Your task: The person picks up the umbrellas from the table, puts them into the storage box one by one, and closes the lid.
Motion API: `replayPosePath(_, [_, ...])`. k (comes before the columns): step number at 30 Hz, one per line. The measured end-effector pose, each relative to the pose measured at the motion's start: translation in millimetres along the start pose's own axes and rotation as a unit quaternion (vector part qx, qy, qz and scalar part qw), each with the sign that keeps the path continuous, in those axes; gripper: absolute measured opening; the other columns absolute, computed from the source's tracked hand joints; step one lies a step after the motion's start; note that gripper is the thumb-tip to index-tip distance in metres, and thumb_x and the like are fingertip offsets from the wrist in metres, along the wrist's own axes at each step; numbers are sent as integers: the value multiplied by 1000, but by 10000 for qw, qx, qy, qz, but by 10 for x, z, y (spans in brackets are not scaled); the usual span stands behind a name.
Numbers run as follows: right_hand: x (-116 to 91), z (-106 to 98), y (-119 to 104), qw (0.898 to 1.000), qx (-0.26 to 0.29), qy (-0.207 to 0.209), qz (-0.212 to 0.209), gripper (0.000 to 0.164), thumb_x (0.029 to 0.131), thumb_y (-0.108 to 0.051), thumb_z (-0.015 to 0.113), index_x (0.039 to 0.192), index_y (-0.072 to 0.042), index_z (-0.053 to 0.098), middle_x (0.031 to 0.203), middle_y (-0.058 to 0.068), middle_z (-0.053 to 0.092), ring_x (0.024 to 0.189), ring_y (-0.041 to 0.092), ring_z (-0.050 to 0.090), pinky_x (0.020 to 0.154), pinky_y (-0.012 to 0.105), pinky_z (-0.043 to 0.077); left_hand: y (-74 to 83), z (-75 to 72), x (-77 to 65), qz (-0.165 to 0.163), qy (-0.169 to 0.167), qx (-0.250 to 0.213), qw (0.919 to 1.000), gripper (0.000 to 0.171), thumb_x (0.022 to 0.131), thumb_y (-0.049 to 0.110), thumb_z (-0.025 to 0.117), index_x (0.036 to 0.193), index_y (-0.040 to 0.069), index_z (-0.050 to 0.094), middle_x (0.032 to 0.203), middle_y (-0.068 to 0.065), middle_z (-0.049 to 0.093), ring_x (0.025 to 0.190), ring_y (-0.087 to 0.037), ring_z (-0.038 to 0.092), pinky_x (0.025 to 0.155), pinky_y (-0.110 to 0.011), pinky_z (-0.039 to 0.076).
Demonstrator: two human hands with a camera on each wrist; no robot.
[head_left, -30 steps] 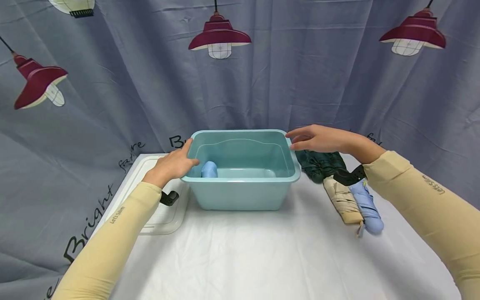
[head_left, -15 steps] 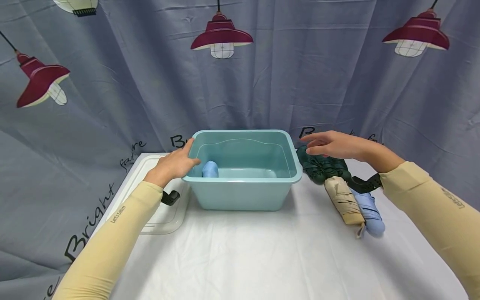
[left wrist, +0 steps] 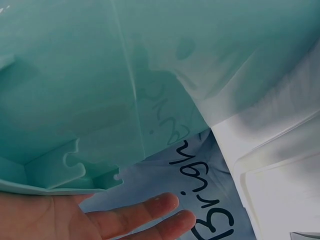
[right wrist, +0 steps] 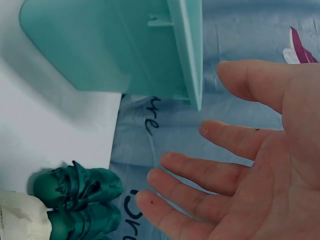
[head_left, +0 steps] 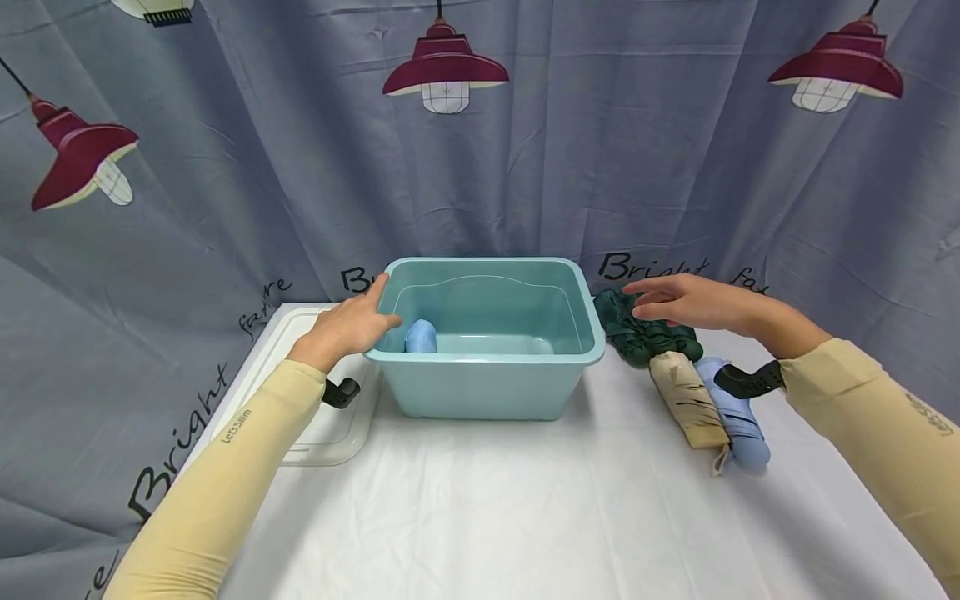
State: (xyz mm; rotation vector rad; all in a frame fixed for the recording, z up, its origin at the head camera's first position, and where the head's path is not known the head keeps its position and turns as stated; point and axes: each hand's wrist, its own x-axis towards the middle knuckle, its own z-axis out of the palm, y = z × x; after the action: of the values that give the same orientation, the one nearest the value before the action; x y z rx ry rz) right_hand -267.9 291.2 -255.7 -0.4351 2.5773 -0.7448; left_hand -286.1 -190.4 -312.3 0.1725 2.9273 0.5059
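A light teal plastic bin (head_left: 480,387) stands on the white table, with the light blue rounded end of an object (head_left: 421,337) showing inside at its left. My left hand (head_left: 345,332) rests on the bin's left rim, thumb over the inside and fingers stretched along the outside. Off to the right, my right hand (head_left: 697,302) hovers above dark green folded umbrellas (head_left: 637,337), its fingers spread and holding nothing. Nearer me lie a beige folded umbrella (head_left: 688,400) with a wrist cord and a light blue folded umbrella (head_left: 735,417), side by side.
A whitish translucent lid (head_left: 330,442) lies flat on the table (head_left: 525,517), left of the bin and partly under my left arm. Behind the table hangs a blue-grey curtain (head_left: 600,167) with printed lamps and lettering.
My right hand has left the bin's right rim and moved right and slightly down, over the green umbrellas. My left hand and the bin have stayed in place.
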Motion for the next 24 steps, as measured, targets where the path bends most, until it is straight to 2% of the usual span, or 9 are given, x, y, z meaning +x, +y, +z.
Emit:
replayPosePath(11, [-60, 84, 257, 9998, 51, -149, 156, 73, 102, -48, 53, 158, -8, 30, 156, 27, 38, 137, 45, 46, 104, 57, 44, 26, 37, 5, -48, -115, 34, 9999, 89, 98, 51, 47, 162, 30, -11, 161, -20, 33, 141, -44, 42, 102, -65, 38])
replayPosePath(18, [-79, 37, 335, 9997, -109, 14, 235, 74, 101, -50, 54, 158, -9, 31, 154, 28, 40, 136, 46, 46, 102, 59, 44, 26, -12, -4, -50, -112, -18, 9999, 89, 98, 53, 46, 162, 32, -12, 161, -19, 34, 140, -43, 43, 103, -64, 38])
replayPosePath(24, [-99, 69, 419, 9995, -72, -34, 299, 72, 102, -47, 54, 158, -7, 31, 154, 28, 40, 135, 46, 47, 102, 58, 45, 23, -24, -16, -83, -177, -8, 9998, 88, 98, 52, 45, 162, 31, -12, 161, -20, 34, 141, -44, 42, 104, -65, 37])
